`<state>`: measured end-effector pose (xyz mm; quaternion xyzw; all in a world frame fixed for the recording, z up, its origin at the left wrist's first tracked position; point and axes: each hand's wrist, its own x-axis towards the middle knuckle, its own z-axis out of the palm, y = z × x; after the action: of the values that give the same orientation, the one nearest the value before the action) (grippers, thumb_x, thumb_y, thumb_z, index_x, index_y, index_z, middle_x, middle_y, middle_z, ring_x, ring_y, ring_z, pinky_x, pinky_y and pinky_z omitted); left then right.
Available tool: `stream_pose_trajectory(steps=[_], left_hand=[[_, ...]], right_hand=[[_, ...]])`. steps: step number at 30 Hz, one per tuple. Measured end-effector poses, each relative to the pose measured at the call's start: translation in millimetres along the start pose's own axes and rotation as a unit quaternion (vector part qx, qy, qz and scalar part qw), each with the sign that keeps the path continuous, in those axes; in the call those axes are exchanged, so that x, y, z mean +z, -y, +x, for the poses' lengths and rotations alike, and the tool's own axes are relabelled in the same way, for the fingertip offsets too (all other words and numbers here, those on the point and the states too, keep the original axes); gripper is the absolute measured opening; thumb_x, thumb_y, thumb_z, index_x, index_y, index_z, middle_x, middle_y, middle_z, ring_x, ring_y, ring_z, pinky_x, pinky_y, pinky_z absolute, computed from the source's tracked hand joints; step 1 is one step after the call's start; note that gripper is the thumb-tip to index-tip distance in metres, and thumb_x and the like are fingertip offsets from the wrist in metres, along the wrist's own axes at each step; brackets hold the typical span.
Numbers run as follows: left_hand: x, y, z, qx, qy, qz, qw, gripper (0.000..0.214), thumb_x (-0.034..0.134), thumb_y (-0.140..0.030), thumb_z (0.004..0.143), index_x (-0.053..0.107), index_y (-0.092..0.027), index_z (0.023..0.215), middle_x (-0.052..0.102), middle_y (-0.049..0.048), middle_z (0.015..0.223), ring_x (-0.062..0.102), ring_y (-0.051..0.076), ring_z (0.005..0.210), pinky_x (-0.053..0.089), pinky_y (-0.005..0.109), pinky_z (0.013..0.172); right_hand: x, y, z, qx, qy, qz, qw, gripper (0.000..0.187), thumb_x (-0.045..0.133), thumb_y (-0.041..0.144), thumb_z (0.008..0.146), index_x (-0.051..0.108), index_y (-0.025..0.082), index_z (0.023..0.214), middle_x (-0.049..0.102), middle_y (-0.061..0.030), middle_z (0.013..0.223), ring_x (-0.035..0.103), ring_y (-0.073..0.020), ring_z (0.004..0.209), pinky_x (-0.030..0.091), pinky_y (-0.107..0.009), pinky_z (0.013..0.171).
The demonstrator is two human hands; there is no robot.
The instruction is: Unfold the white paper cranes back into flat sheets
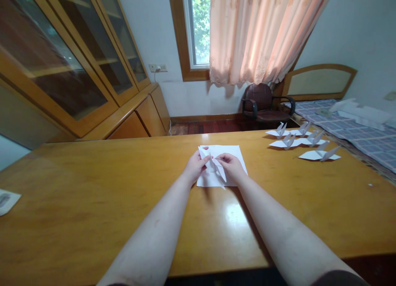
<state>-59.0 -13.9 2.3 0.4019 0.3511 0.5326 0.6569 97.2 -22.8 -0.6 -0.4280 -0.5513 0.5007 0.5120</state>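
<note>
Both hands meet over white square paper [239,154] lying on the table. Between them is a folded white paper crane [218,169], its narrow points angled down toward me. My left hand [196,165] pinches the crane from the left, thumb on top. From the right, my right hand [230,165] grips its upper part with thumb and fingers together. The exact folds under the fingertips are hidden. Several finished-looking paper cranes stand on the table to the right, the closest one [320,154] with its wings spread.
The wooden table [108,203] spans the view. A white piece with a dark print [8,201] lies at its left edge. Beyond are a glass-fronted cabinet [83,125], a dark office chair [260,100] and a bed [355,125] with white paper on it.
</note>
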Motion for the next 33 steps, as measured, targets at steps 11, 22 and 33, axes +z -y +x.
stream_pose_trajectory(steps=[11,22,33], left_hand=[[-1.0,0.0,-8.2,0.009,0.025,0.115,0.993,0.039,0.068,-0.032,0.068,0.065,-0.018,0.104,0.067,0.0086,0.104,0.063,0.023,0.091,0.049,0.038,0.084],[3.7,-3.9,-16.5,0.026,0.077,0.135,0.988,0.048,0.068,-0.026,0.070,0.060,-0.022,0.117,0.064,0.0075,0.117,0.059,0.022,0.109,0.045,0.036,0.094],[2.4,-1.0,-0.7,0.076,-0.054,0.155,0.984,0.035,0.066,-0.018,0.065,0.057,-0.013,0.098,0.068,0.0086,0.096,0.065,0.021,0.091,0.051,0.035,0.082]], right_hand=[[-1.7,-0.3,-1.0,-0.003,-0.050,-0.075,0.996,0.026,0.064,0.046,0.070,0.060,0.020,0.068,0.058,0.0012,0.064,0.051,-0.0149,0.063,0.039,-0.027,0.061],[-5.9,-2.4,2.3,-0.036,-0.137,-0.126,0.982,0.038,0.066,0.045,0.067,0.062,0.020,0.096,0.064,-0.0065,0.098,0.056,-0.0208,0.088,0.042,-0.032,0.079],[2.6,1.5,-3.9,-0.015,-0.046,-0.096,0.994,0.027,0.064,0.035,0.069,0.061,0.020,0.091,0.063,-0.0011,0.079,0.054,-0.0149,0.067,0.043,-0.028,0.064]])
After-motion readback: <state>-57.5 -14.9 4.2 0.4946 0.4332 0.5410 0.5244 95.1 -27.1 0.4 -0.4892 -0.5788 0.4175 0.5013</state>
